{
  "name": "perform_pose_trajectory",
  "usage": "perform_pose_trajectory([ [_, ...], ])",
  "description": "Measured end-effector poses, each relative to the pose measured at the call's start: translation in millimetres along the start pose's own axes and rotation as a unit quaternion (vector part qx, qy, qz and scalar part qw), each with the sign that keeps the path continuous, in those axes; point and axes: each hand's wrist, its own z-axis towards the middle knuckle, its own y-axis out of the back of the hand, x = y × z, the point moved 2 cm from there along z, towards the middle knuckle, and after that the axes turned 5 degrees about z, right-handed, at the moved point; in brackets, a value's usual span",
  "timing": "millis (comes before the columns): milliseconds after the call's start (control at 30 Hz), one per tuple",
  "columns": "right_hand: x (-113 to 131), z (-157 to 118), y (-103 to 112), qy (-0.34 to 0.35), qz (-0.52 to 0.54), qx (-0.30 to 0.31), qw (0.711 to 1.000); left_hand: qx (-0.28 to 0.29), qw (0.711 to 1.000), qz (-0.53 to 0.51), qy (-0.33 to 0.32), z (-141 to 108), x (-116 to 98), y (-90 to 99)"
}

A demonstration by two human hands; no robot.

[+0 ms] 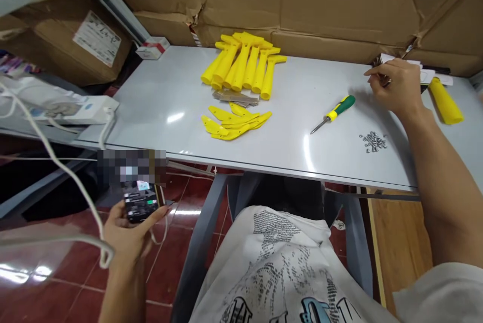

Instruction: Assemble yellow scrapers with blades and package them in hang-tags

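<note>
My left hand (126, 242) is closed around a smartphone (140, 205) with a lit screen, held in front of the table's left edge. At the back right of the table, my right hand (398, 84) has its fingers curled together. Something small and dark shows by those fingers, too hidden to name. A yellow hollow handle (445, 101) lies to the right of that hand. On its left is a green and yellow screwdriver (341, 106), and nearer me a pile of small screws (373, 142).
Several yellow handles (243, 64) lie stacked at the back middle, with thin metal strips (236, 97) and flat yellow pieces (236, 124) before them. Cardboard (302, 1) walls the table's (169, 91) back. A white cable (71, 172) hangs at left, near a small box (153, 49).
</note>
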Motion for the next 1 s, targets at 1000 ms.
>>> perform_pose_trajectory([
  [1000, 6, 8, 7, -0.011, -0.025, -0.035, 0.999, 0.165, 0.942, -0.293, 0.008, -47, -33, -45.8],
])
